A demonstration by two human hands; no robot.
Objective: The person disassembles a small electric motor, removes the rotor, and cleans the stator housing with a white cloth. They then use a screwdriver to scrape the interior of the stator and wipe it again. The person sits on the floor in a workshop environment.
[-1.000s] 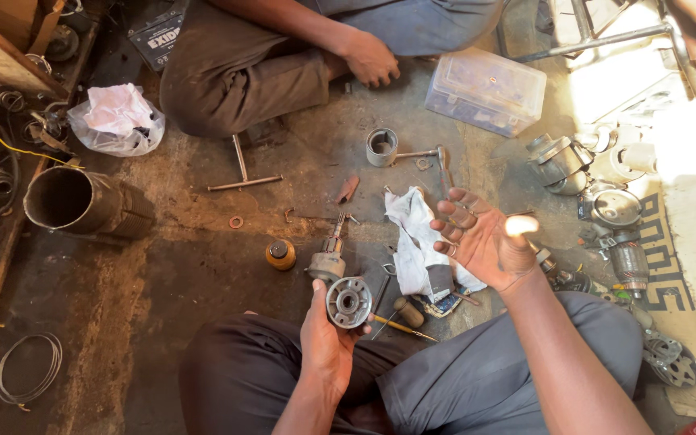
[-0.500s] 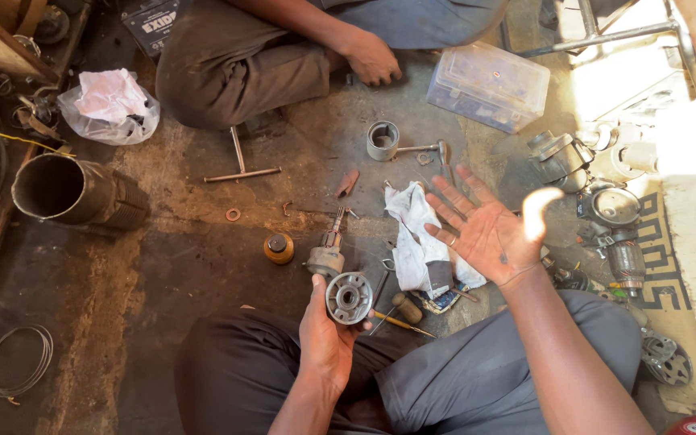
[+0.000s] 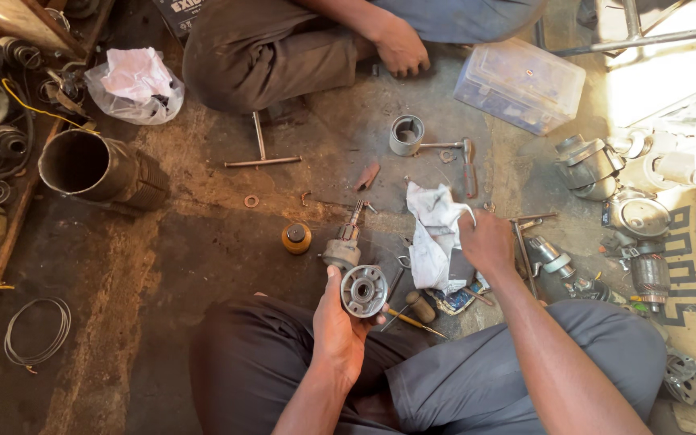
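I sit on a grimy floor with my left hand [image 3: 338, 322] gripping a round grey metal motor housing [image 3: 363, 290], its open face towards me. Just beyond it lies a small geared shaft part [image 3: 343, 246]. My right hand [image 3: 486, 240] is palm down on the floor, fingers on the edge of a crumpled white rag [image 3: 434, 229]. Whether it pinches the rag I cannot tell. A screwdriver with a wooden handle [image 3: 416, 314] lies between my hands.
Another person sits opposite, one hand [image 3: 403, 50] on the floor. Around lie a T-handle wrench [image 3: 260, 153], a metal ring [image 3: 406, 134], a hammer [image 3: 466, 165], a clear plastic box [image 3: 519, 84], a large steel cylinder [image 3: 90, 167], an orange-capped bottle [image 3: 296, 238] and motor parts [image 3: 636, 217] at right.
My right hand was raised with open palm up; it has turned over and dropped onto the rag's edge. The left hand keeps the housing in the same place.
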